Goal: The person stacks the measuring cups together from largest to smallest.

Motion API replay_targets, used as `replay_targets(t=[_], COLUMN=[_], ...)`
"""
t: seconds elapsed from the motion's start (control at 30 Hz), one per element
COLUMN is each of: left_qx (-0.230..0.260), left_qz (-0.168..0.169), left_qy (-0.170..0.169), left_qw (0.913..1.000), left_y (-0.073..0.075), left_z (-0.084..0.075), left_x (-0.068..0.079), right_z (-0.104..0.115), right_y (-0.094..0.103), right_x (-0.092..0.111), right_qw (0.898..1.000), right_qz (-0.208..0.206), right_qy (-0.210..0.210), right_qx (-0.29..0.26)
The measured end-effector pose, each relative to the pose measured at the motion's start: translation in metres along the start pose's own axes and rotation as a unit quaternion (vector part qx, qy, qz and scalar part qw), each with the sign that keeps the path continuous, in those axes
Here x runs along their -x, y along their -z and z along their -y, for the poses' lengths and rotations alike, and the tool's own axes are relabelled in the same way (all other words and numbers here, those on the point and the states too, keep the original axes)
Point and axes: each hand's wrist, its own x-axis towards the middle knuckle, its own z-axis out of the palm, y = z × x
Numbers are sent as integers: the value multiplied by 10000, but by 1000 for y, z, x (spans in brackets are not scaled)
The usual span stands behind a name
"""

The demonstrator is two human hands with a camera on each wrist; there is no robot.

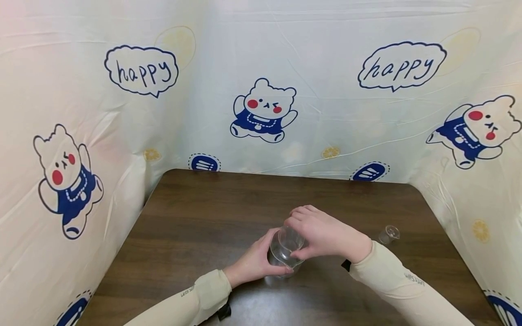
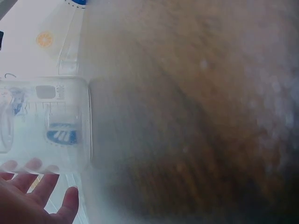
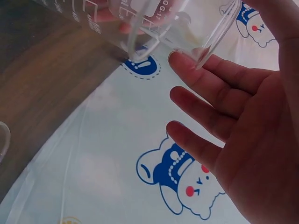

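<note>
A large clear glass beaker (image 1: 279,259) stands on the brown table, and my left hand (image 1: 254,259) grips its side with the thumb at the near wall. From above, my right hand (image 1: 320,233) pinches a smaller glass beaker (image 1: 291,239) at the large one's mouth. How deep it sits inside is hard to tell through the glass. In the left wrist view the large beaker (image 2: 30,119) shows printed graduations, with a smaller glass outline inside near its base. The right wrist view shows the right hand (image 3: 247,102) with several fingers spread beside the glass.
A tiny glass beaker (image 1: 389,234) stands on the table to the right of my right hand. The dark wooden table (image 1: 195,217) reaches back to a white cloth curtain (image 1: 326,59) printed with bears and "happy" bubbles, which encloses it on the left, back and right.
</note>
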Motion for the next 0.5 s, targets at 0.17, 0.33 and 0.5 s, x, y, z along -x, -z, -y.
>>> replay_targets(t=[0.17,0.33,0.5], left_qx=[-78,-118,-105], left_qz=[-10,-31,-48], left_qy=[-42,-78,-82], left_qw=[10000,9999,9999], left_y=[0,-1,-1], left_z=[1,0,0], left_x=[0,-1,-1], right_z=[1,2,2], right_y=[-5,-9,-13], right_x=[0,0,0], right_qw=[9999,9997,9994], right_qz=[82,173,206], right_qy=[39,62,93], right_qx=[107,187,262])
